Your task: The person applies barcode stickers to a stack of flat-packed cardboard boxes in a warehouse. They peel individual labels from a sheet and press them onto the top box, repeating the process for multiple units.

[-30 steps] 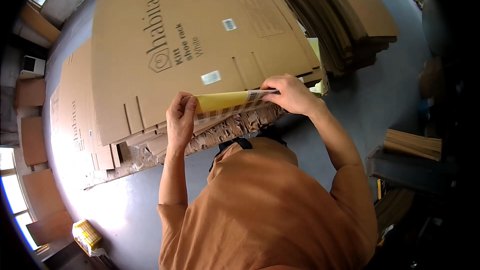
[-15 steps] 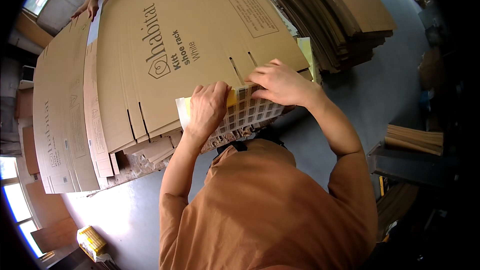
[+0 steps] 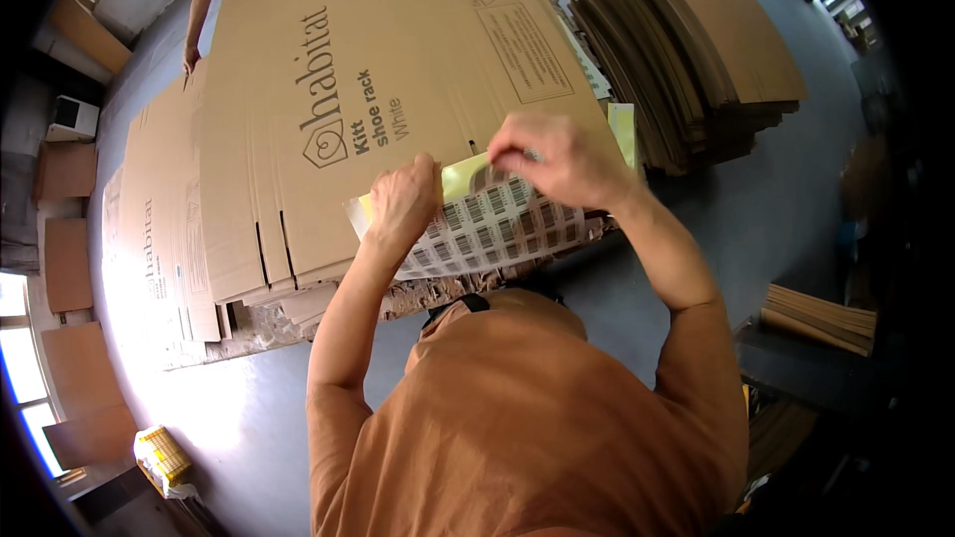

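Both hands meet over a white sheet of small printed labels on a yellow backing (image 3: 492, 224), held at the near edge of a stack of flattened brown cardboard cartons. Closest to the camera, the person's orange-brown shirt (image 3: 537, 418) fills the lower middle of the frame, with both bare forearms rising from it. Left hand (image 3: 403, 204) is curled shut on the left part of the label sheet, fingers folded over its upper edge. Right hand (image 3: 557, 154) is pinched closed at the sheet's upper right, thumb and fingertips pressed together on a peeled-up strip of the yellowish backing; whether a single label is between them cannot be told. The sheet lies tilted, its lower half draped over the front edge of the cartons.

Beneath the hands, the top carton, a large flat brown cardboard panel with dark printing and slotted flaps (image 3: 398, 99), stretches away to the far left. More flattened cartons (image 3: 164, 249) fan out under it on the left, resting on the grey floor (image 3: 249, 408). Near left, a small yellow wrapped bundle (image 3: 161, 455) sits on the floor beside bright window light. To the right, a short stack of thin wooden boards (image 3: 818, 316) lies apart from the work. Farther right and back, a tall pile of darker brown cardboard sheets (image 3: 696, 50) leans beside the top carton. At the far left edge, another person's arm (image 3: 199, 0) reaches down to the cartons.
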